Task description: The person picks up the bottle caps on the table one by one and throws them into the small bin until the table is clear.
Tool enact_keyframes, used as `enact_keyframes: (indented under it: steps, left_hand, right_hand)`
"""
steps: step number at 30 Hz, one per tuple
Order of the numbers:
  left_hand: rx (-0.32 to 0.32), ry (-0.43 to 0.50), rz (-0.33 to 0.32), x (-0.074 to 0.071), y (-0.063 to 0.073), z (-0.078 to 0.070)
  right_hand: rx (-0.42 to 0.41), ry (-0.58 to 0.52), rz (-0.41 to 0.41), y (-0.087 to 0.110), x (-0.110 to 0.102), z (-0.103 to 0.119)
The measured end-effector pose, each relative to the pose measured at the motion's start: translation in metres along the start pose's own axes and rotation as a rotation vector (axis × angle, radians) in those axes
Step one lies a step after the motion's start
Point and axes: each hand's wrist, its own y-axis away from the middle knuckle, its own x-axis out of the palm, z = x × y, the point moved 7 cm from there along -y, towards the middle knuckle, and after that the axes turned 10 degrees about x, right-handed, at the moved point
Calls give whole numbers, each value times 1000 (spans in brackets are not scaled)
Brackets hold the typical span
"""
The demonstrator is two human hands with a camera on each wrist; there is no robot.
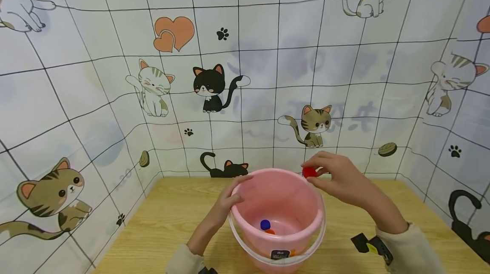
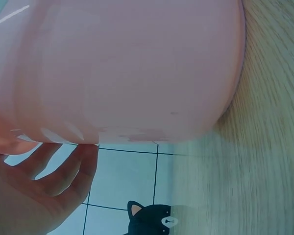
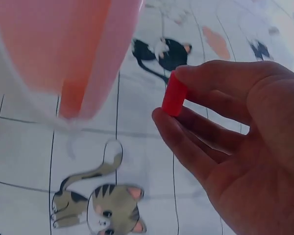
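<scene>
A pink bucket (image 1: 281, 193) with a white handle (image 1: 240, 240) stands on the table, its mouth tilted toward the head camera. My left hand (image 1: 225, 206) grips its left rim, thumb over the edge and fingers along the outer wall, as the left wrist view shows of the fingers (image 2: 81, 178). Between thumb and fingertips, my right hand (image 1: 340, 178) pinches a small thick red disc (image 3: 175, 94) beside the right rim. On the bucket's floor lie a blue round piece (image 1: 265, 224) and an orange-red piece (image 1: 269, 232), the latter partly hidden by the near rim.
The light wooden table (image 1: 183, 206) ends at a white wall covering (image 1: 260, 95) with grid lines and printed cats. This covering also rises on the left and right sides. A dark strap device (image 1: 377, 248) sits at the right wrist.
</scene>
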Motion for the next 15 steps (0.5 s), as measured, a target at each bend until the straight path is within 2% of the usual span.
enact_keyframes:
  steps: [4, 7, 11, 15]
  left_hand:
    - [10, 25, 7, 1, 0, 1]
    - [7, 41, -6, 0, 2, 3]
    - [-20, 14, -22, -5, 5, 8]
    - [-77, -52, -76, -18, 15, 16]
  right_hand:
    - [-52, 2, 167, -11, 21, 20]
    - [-95, 7, 251, -15, 37, 30]
    - [-127, 15, 307, -18, 55, 35]
    - [-114, 18, 342, -19, 66, 34]
